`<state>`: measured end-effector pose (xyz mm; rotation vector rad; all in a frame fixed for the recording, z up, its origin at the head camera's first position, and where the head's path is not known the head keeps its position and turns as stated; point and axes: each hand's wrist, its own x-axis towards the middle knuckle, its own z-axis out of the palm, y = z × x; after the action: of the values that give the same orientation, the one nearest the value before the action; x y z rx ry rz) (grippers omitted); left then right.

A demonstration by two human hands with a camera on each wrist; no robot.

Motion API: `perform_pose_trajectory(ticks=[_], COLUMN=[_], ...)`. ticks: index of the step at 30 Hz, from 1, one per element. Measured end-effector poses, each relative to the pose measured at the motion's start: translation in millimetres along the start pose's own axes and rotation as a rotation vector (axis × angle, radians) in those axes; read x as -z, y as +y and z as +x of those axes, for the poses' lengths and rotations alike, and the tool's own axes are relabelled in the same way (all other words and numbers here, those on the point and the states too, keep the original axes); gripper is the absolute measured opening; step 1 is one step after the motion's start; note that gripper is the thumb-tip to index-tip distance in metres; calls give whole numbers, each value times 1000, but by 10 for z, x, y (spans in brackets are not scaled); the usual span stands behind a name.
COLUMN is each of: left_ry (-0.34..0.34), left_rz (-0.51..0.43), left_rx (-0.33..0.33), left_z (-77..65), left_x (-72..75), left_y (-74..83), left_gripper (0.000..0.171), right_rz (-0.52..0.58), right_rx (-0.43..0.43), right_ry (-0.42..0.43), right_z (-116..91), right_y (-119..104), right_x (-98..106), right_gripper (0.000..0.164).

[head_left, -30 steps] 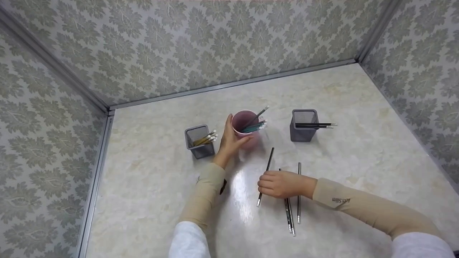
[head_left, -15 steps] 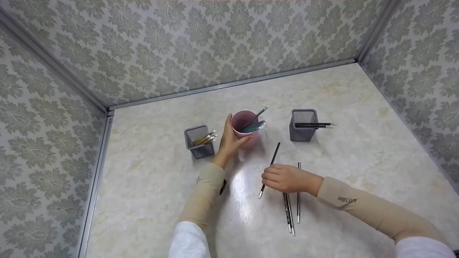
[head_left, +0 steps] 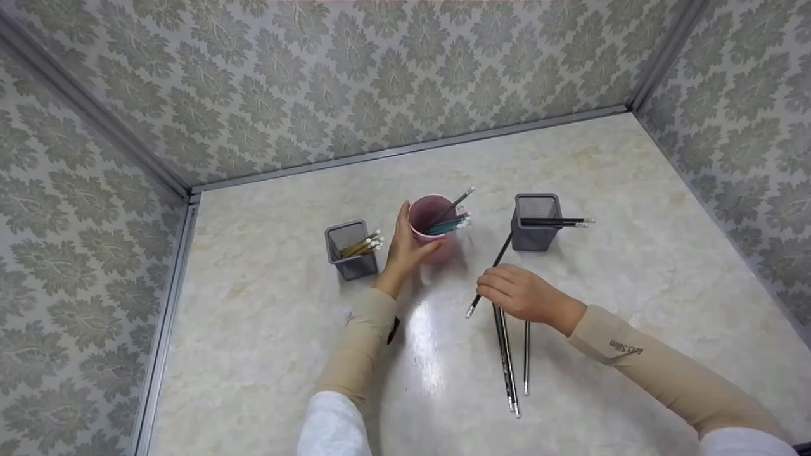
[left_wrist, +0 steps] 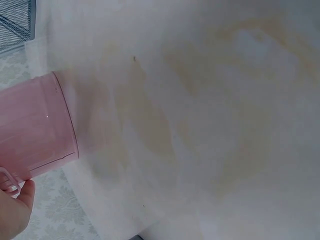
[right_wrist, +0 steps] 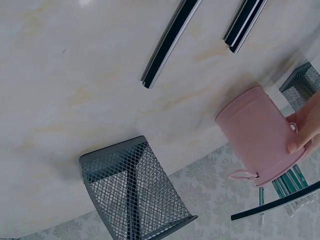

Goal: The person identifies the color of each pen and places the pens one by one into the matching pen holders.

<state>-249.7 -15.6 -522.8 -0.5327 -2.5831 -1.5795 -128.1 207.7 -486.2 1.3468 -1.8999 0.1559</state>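
A pink bucket-like cup with small side handles, seen also in the right wrist view, holds several green pencils. My left hand grips it by the rim, thumb in front and fingers round the left side. My right hand pinches a black pencil near its middle, its white end pointing down towards me. The tip overlaps the right grey mesh pen holder in the head view. That holder contains black pencils leaning right. In the right wrist view the held pencil crosses in front of the green pencils.
Several black pencils lie on the marbled table below my right hand. Another grey mesh pen holder with yellow pencils stands left of my left hand. Patterned wall panels border the table at the back and sides.
My right hand has moved away from me and to the right with the black pencil, bringing its tip to the right pen holder. My left hand and the pink cup stay in place.
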Motion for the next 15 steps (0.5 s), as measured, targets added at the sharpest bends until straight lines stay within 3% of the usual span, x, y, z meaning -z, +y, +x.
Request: perform_pose_trajectory(ticks=[15], left_ry=[-16], left_rz=[-12], left_rx=[50], left_z=[9], left_x=[6], left_y=[-23], left_gripper=[106], right_rz=[-42], right_rx=[-265], right_ry=[242], right_z=[-233], right_y=[226], right_x=[-114], right_gripper=[19])
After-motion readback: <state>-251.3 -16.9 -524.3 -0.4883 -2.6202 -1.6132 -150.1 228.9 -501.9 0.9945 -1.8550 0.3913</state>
